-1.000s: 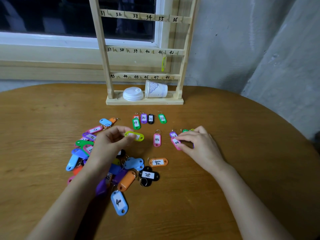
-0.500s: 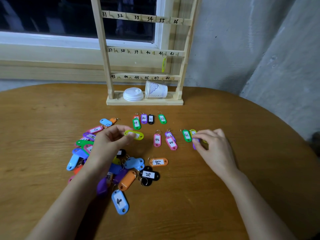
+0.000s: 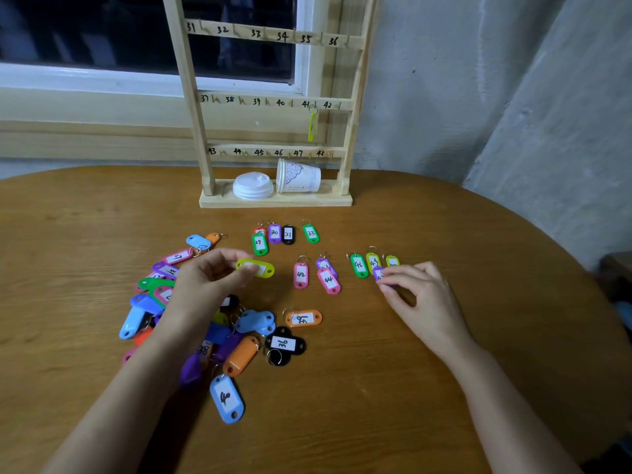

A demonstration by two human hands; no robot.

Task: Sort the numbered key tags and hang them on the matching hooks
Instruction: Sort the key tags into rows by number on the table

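Count time! Three numbered rails show on the wooden rack (image 3: 191, 97), six numbers apiece, 31 through 48, and only one tag is up: a hanging yellow tag (image 3: 312, 126) beside number 41.

On the table (image 3: 444, 371), the back row (image 3: 288, 234) has five tags: a red one half hidden, then 29, 30, 31, 33. The middle group (image 3: 316, 277) has three: pink 42, and a purple one tucked under pink 44. The right group has four: green 46 (image 3: 359, 265), two yellow-green, and a purple tag (image 3: 379, 273).

The right hand (image 3: 420, 295) has its grip pinching that purple tag down at the table, fingertips hiding most of the label. The left hand (image 3: 208, 278) is over the loose pile (image 3: 219, 336), grip pinching a yellow tag (image 3: 256, 268) by one end, just left of pink 42, number unreadable.

The pile is tangled and the left forearm covers part of it, so there's no exact count; orange 39, black 36 and blue 40 lie at its near edge.

On the rack's base there's one paper cup (image 3: 301, 179) on its side and one stack of white lids (image 3: 253, 186) just beside it.
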